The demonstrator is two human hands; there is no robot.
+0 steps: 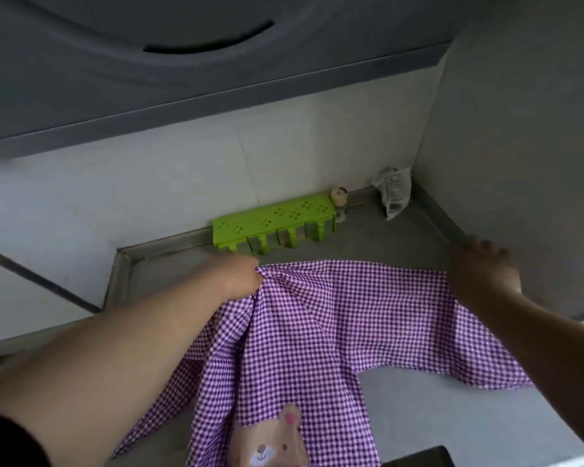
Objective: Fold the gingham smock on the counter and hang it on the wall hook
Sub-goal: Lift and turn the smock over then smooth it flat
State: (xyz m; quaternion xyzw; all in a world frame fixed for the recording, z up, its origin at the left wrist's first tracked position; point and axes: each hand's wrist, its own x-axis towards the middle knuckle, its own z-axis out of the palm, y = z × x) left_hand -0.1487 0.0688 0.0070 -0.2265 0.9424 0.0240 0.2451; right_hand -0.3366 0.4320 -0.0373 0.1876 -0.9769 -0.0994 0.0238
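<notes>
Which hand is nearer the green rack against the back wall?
Left. The left hand grips the smock just in front of the green rack; the right hand holds the far sleeve end, well off to the rack's right.

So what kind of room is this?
Probably a home kitchen corner: a grey range hood hangs over a tiled wall and grey counter, with a green rack at the back.

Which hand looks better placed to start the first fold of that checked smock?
Probably the right hand: it holds the smock by its stretched-out far edge, free to swing across. The left hand grips bunched cloth mid-garment.
</notes>
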